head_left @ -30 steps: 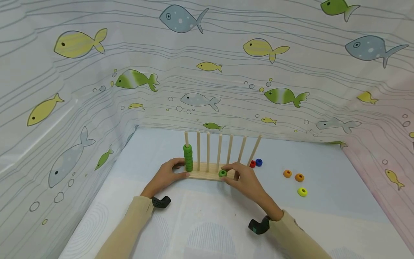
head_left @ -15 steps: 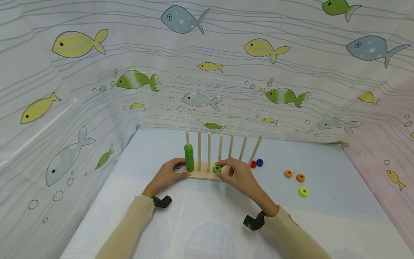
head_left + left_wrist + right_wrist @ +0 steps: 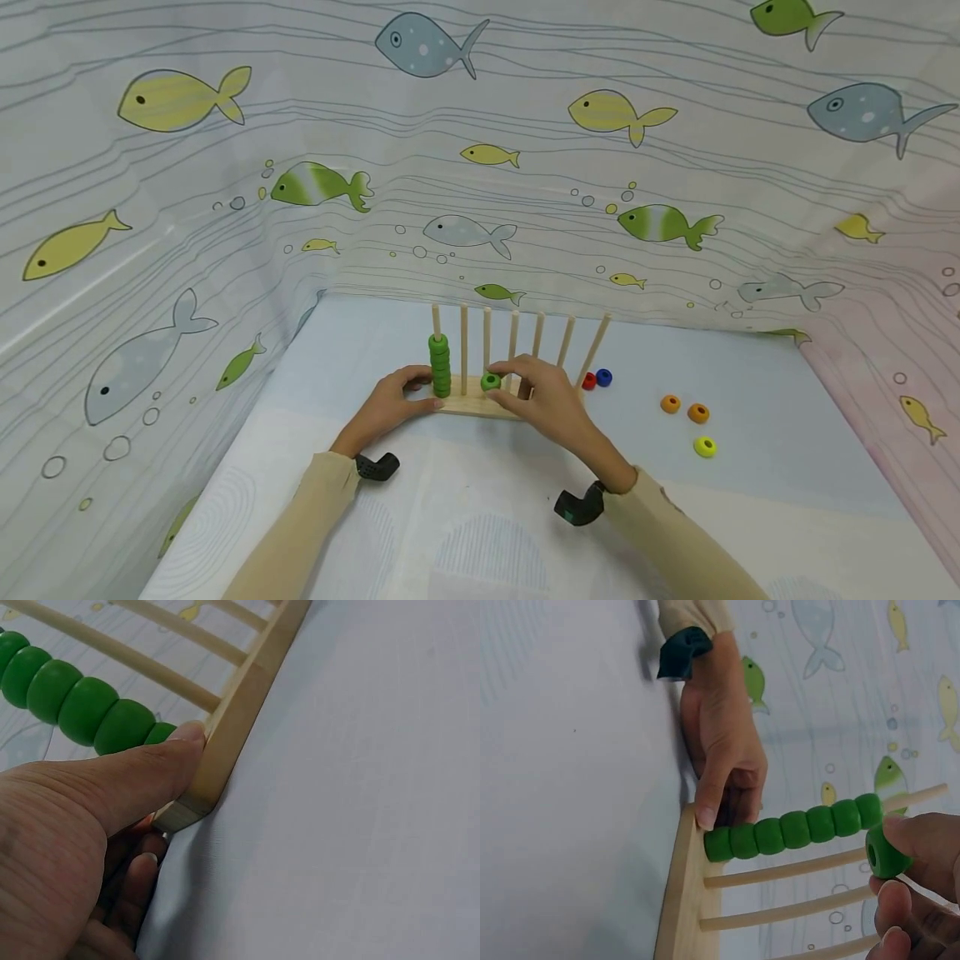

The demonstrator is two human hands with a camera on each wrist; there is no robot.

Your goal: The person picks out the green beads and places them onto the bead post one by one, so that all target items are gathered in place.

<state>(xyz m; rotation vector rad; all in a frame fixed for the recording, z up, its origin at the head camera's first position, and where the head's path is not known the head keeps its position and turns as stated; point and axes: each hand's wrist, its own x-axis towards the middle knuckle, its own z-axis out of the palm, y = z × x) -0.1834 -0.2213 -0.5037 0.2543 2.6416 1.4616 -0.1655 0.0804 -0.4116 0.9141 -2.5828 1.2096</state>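
Note:
A wooden peg stand (image 3: 470, 407) with several upright pegs stands on the table. Its leftmost peg carries a stack of green beads (image 3: 440, 367), with bare wood at the top. My left hand (image 3: 385, 410) grips the stand's left end; in the left wrist view the thumb lies on the base beside the lowest bead, the fingers around the end. Between thumb and fingertips my right hand (image 3: 553, 403) pinches a loose green bead (image 3: 491, 382), its hole showing. In the right wrist view this green bead (image 3: 886, 853) is apart from the stack, near the upper pegs.
Right of the stand lie a red bead (image 3: 589, 381) and a blue bead (image 3: 603, 377). Farther right are two orange beads (image 3: 698, 413) and a yellow bead (image 3: 705, 447). A fish-print sheet (image 3: 547, 192) rises behind and at both sides of the table.
My right hand has moved left and slightly up along the stand, carrying the green bead toward the stack. My left hand keeps its hold on the stand's end.

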